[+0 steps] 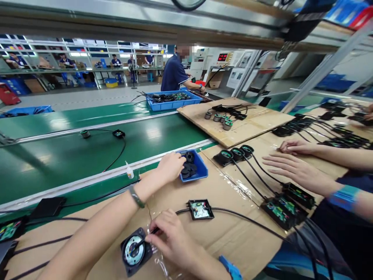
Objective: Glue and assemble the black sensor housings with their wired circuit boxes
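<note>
My left hand [170, 167] reaches over the left edge of a small blue bin [201, 177] with black round rubber-like parts [189, 169] inside. Its fingers are curled and the tips are partly hidden, so what they pinch cannot be made out. Lower down, my right hand [173, 239] is closed on a black cable [155, 230]. That cable runs into a square black housing [128, 264] with a white ring-shaped board [134, 251], lying face up on the cardboard. On the other side it leads to an open black box with a circuit board [201, 209].
At right, a co-worker's hands [300, 171] are over cabled round units [224, 156] and open circuit boxes [278, 214]. A glue bottle [129, 171] stands by the green conveyor [72, 155]. Beyond lie a wooden board [256, 120] and a blue crate [175, 105]; another person stands behind.
</note>
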The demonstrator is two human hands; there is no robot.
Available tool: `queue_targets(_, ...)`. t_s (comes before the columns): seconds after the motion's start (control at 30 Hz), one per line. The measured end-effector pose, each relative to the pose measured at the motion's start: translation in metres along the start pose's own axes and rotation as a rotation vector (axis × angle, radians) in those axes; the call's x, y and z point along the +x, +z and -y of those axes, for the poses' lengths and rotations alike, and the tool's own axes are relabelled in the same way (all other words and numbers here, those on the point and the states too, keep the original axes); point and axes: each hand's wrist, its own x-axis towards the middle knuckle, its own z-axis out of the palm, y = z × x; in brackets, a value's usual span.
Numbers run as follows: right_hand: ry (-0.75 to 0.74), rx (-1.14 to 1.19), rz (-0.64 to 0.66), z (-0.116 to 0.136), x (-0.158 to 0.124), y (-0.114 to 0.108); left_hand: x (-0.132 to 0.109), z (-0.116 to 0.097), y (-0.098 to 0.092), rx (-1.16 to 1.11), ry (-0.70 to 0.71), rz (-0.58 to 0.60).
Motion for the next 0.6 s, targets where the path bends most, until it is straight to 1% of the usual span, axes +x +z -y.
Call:
queue_targets(0.07,-0.02,0.003,-0.016,-0.003,-0.002,0.003,0.028,-0.004,0.01,0.06,0.03,0.048)
queue_targets(0.13,-0.034,0.013,-0.032,-0.005,-0.003,0.005,0.045,-0.007,0.019,0.099,0.039,0.108)
queue_targets(0.23,-0.032,0.019,-0.023,-0.006,-0.005,0.006,0.051,-0.012,0.021,0.105,0.053,0.147)
queue_targets(0.3,-0.025,0.028,0.015,-0.003,-0.007,0.003,0.044,-0.015,0.013,0.078,0.055,0.118)
queue_targets(0.37,-0.022,0.049,0.059,-0.001,-0.009,-0.001,0.025,-0.016,-0.003,0.044,0.031,0.066)
queue_targets(0.43,-0.028,0.067,0.082,0.0,-0.01,-0.004,-0.008,-0.014,-0.022,-0.006,-0.022,-0.007)
queue_targets(0.47,-0.035,0.07,0.081,0.001,-0.01,-0.006,-0.029,-0.012,-0.032,-0.041,-0.058,-0.054)
queue_targets(0.5,-0.045,0.071,0.075,0.0,-0.01,-0.006,-0.053,-0.011,-0.041,-0.127,-0.098,-0.133)
queue_targets(0.53,-0.058,0.072,0.065,0.0,-0.01,-0.007,-0.079,-0.01,-0.048,-0.192,-0.12,-0.175)
queue_targets(0.6,-0.083,0.065,0.049,0.0,-0.011,-0.007,-0.132,-0.01,-0.055,-0.28,-0.163,-0.198)
